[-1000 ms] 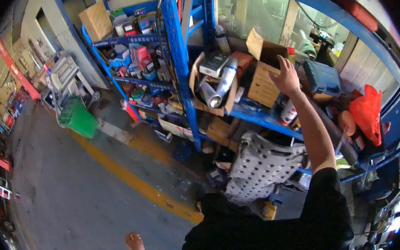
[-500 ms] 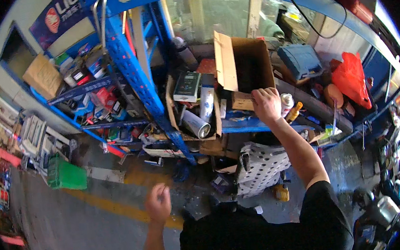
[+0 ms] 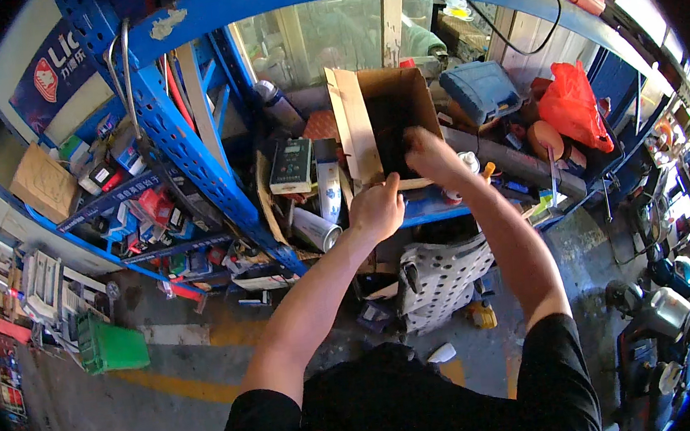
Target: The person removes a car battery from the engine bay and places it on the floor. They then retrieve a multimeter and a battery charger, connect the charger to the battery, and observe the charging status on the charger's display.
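Note:
An open cardboard box (image 3: 360, 135) stands on the blue shelf, its inside dark and its left flap raised. My left hand (image 3: 376, 210) is closed at the box's front left corner, thumb up, gripping the cardboard there. Over the front of the opening is my right hand (image 3: 432, 157), fingers curled and slightly blurred; what they hold, if anything, is hidden. Left of the box, another carton contains a dark green box (image 3: 292, 166), a white spray can (image 3: 329, 190) and a can lying on its side (image 3: 316, 230).
A blue plastic case (image 3: 480, 92) and a red plastic bag (image 3: 574, 109) lie to the right on the shelf. The blue rack post (image 3: 188, 139) rises at the left. Below are a dotted grey-white sheet (image 3: 444, 281) and a green bin (image 3: 111, 344).
My left hand has risen from above the floor to the box's front corner. My right hand has moved from the front flap over the opening. The view has shifted to the right.

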### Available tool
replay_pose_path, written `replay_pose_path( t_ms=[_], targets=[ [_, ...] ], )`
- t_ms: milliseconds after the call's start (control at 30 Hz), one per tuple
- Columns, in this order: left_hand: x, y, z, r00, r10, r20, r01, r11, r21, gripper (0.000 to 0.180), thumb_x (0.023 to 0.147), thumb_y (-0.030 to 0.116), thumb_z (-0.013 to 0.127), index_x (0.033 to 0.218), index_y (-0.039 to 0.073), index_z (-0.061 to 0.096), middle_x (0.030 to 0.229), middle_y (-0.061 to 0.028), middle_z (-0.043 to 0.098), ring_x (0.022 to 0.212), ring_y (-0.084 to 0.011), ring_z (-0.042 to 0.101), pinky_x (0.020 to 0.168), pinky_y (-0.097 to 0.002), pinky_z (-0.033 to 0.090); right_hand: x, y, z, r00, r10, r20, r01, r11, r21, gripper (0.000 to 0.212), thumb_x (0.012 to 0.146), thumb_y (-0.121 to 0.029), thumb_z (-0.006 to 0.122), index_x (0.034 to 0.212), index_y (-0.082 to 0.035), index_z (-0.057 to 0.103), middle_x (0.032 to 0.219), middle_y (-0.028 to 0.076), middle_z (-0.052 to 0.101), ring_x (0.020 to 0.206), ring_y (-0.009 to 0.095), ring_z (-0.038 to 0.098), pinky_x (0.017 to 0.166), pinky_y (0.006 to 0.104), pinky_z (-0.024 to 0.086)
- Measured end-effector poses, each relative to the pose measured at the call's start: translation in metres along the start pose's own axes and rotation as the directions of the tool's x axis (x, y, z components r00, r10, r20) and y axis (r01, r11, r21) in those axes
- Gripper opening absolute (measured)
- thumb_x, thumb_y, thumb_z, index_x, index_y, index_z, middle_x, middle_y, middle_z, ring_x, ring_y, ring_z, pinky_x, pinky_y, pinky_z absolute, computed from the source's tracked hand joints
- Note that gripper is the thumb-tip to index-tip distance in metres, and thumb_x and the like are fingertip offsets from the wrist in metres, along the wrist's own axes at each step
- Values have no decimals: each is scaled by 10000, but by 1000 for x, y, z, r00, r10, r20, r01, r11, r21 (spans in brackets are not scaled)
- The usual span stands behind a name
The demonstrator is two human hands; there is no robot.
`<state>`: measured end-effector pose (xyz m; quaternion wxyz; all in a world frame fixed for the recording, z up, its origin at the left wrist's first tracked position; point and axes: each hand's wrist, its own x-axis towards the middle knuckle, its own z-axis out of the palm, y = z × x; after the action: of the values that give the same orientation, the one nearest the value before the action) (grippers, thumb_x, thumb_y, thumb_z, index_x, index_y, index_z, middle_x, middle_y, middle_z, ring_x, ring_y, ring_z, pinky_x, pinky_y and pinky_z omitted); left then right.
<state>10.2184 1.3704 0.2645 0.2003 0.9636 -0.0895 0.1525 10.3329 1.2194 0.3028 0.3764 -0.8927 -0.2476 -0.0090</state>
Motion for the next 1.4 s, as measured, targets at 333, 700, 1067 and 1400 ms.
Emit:
replay_pose_path(
  t_ms=[333,700,1067,1400],
  targets=[
    [-8,-16,0,999,-18,-38,15,998,-65,358,897,216,588,1182,14,512,812,-207,682,819,-375,684,753,-510,521,134,38,107,860,491,137,-454,860,-234,1344,618,-589,801,1525,50,42,1571,260,221,1440,360,289,1167,391,302],
    [18,-1,5,998,61,-19,-61,998,-2,415,887,224,598,1215,-5,490,717,-192,670,681,-367,679,658,-485,540,102,25,2,828,468,309,-551,579,601,392,807,-379,644,1043,-67,667,981,93,675,889,244,642,798,427,520],
    [62,-50,5,1000,-13,-16,12,996,-85,770,857,225,630,1448,9,186,878,-260,656,742,-420,664,662,-526,539,-16,-69,-93,970,245,-12,-34,181,983,234,828,-304,612,861,-72,611,854,82,683,785,217,664,736,377,554],
    [-31,-4,-12,988,153,15,-65,506,-860,294,939,156,623,1169,-20,570,729,-77,666,638,-184,634,597,-349,505,-295,-115,-4,820,348,-454,476,25,879,597,806,-303,509,1292,43,499,1245,239,600,1086,368,626,956,484,507]
  ],
)
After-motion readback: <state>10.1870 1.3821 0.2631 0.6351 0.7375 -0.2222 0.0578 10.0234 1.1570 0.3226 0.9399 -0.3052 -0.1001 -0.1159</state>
